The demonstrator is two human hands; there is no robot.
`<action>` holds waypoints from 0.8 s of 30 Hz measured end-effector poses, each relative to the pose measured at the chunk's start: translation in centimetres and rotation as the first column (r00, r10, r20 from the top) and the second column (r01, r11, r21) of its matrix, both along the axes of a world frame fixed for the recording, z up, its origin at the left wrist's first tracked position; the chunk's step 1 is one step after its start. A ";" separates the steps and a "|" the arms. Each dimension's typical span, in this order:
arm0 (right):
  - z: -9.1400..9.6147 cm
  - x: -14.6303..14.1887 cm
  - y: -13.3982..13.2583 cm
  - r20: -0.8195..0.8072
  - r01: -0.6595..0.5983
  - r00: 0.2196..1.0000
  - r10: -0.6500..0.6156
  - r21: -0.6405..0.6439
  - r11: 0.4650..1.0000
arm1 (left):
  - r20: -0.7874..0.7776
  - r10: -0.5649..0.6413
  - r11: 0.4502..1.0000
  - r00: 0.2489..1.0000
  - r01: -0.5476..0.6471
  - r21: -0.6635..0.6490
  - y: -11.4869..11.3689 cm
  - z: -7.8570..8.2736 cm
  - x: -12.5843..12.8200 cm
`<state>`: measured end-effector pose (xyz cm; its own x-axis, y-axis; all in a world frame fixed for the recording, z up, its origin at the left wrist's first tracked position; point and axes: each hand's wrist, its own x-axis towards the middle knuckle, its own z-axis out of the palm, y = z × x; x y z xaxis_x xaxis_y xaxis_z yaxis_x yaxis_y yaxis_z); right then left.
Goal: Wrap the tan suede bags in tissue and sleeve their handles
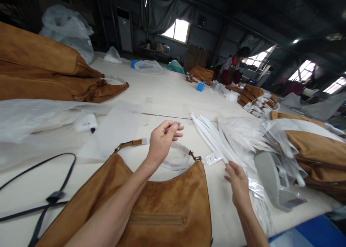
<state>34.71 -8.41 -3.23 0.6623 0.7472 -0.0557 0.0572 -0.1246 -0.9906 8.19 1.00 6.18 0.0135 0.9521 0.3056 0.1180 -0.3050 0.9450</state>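
Suede bag [164, 207]: L hand [162, 140] over strap [129, 143], R hand [238, 184] nr white tubes [208, 135].

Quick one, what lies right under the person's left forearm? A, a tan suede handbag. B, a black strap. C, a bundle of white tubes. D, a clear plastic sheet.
A. The tan suede handbag lies directly beneath the left forearm, which reaches across it.

- Your left forearm [113, 211] hides part of the tan suede handbag [170, 200]; the bottom edge cuts off its base.
- The printed label [213, 158] by your right hand [238, 184] is too small to read.
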 end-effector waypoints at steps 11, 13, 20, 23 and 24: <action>5.4 -10.1 9.7 0.652 -0.519 0.476 0.590 -0.334 0.787 | -0.825 -0.122 0.992 0.552 0.099 -0.080 4.0 -4.8 -0.6; 5.0 -10.4 10.2 0.643 -0.530 0.485 0.593 -0.324 0.784 | -0.866 -0.132 0.991 0.482 0.078 -0.108 4.6 -5.3 -2.4; 3.8 -6.2 6.8 0.629 -0.473 0.557 0.542 -0.297 0.830 | -0.907 -0.073 0.994 0.415 -0.039 -0.098 5.2 -6.6 -7.4; 2.6 -4.5 2.8 0.507 -0.416 0.687 0.520 -0.313 0.854 | -0.884 -0.011 0.997 0.467 -0.065 -0.047 4.5 -6.0 -6.1; 2.1 -4.2 1.3 0.423 -0.429 0.725 0.544 -0.340 0.837 | -0.871 -0.016 0.998 0.491 -0.043 -0.043 4.1 -5.7 -5.2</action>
<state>30.52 -7.09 -1.12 0.1897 0.9816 -0.0210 0.6284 -0.1378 -0.7656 3.01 5.07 0.52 0.2318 0.9679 0.0972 0.8932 -0.2513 0.3729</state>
